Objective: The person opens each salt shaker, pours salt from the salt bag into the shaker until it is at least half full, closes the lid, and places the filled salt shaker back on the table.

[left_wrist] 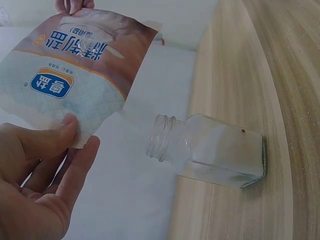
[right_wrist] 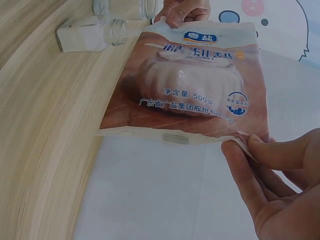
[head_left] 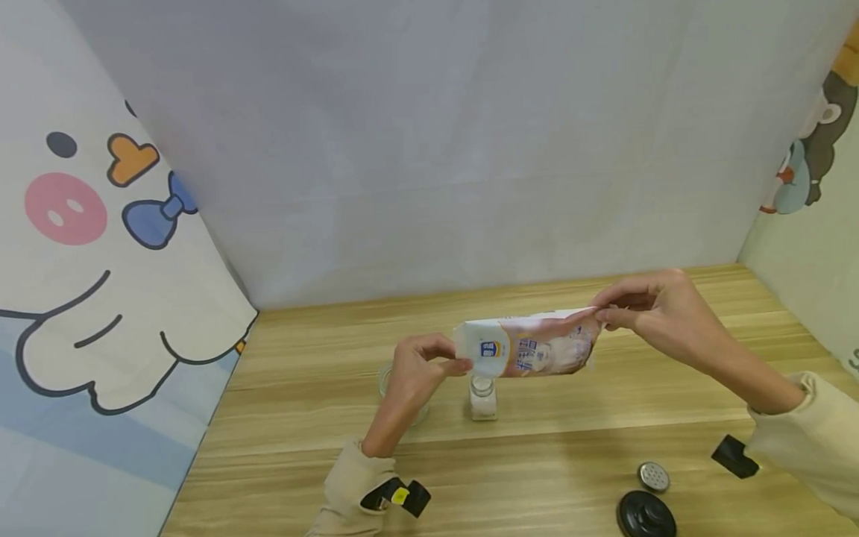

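A salt bag point(head_left: 537, 347), printed brown and pale blue, is stretched sideways above the table between both hands. My left hand point(head_left: 417, 373) pinches its pale end between thumb and fingers. My right hand point(head_left: 661, 317) pinches a corner at the brown end, higher than the left; the right wrist view shows this hand point(right_wrist: 280, 175) on the bag's sealed edge. Below the bag's pale end stands an uncapped square glass jar point(head_left: 483, 403) with white contents. In the left wrist view the threaded mouth of the jar point(left_wrist: 220, 152) is close to the bag's pale end, apart from it.
Another clear glass container point(head_left: 385, 379) stands partly hidden behind my left hand. Toward the front right of the wooden table point(head_left: 523, 477) lie a perforated metal shaker cap point(head_left: 653, 476) and a round black lid point(head_left: 646, 514). A pale cloth wall point(head_left: 470, 149) rises behind.
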Available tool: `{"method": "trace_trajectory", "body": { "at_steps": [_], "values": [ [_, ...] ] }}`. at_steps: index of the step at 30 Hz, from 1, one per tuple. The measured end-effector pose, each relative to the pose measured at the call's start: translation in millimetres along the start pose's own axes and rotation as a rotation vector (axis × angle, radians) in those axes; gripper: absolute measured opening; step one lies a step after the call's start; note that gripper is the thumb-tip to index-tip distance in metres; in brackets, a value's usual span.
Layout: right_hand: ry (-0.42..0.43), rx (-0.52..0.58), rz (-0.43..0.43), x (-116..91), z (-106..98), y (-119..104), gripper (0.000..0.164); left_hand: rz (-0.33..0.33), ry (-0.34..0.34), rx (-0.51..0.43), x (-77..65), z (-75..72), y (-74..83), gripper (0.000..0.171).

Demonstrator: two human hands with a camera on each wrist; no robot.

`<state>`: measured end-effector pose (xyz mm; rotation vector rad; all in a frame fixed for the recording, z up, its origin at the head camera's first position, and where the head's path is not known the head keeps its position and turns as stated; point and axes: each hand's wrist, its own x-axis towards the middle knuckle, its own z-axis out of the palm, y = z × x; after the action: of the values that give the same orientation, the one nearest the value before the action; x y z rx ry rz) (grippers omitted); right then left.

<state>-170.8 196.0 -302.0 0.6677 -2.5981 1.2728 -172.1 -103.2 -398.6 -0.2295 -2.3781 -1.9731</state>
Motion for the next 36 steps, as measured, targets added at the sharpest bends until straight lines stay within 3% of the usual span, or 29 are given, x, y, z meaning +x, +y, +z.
{"method": "trace_trajectory", "body": {
  "at_steps": [6, 13, 18, 21, 28, 36],
  "values": [
    [0.001, 0.005, -0.005, 0, 0, 0, 0.009, 0.008, 0.001, -0.004, -0.8, -0.1, -0.6, 0.008],
    [0.001, 0.002, -0.009, 0, 0, 1, 0.009, 0.014, -0.001, 0.010, -13.5, -0.6, 31.6, 0.007],
    [0.000, 0.004, -0.007, 0, 0, 1, 0.009, 0.006, 0.006, 0.014, -14.9, -0.1, 34.5, 0.006],
    [-0.001, 0.009, -0.005, 0, 0, 2, 0.009, -0.016, 0.009, 0.021, -12.5, 0.3, 31.7, 0.006],
    [0.006, 0.005, 0.007, -3, 1, 4, 0.008, 0.003, 0.001, -0.009, -0.6, -0.1, 2.6, 0.008],
    [0.019, -0.008, 0.040, -10, 4, 12, 0.007, 0.007, -0.015, -0.003, 1.2, -1.9, 1.4, 0.009]
  ]
}}
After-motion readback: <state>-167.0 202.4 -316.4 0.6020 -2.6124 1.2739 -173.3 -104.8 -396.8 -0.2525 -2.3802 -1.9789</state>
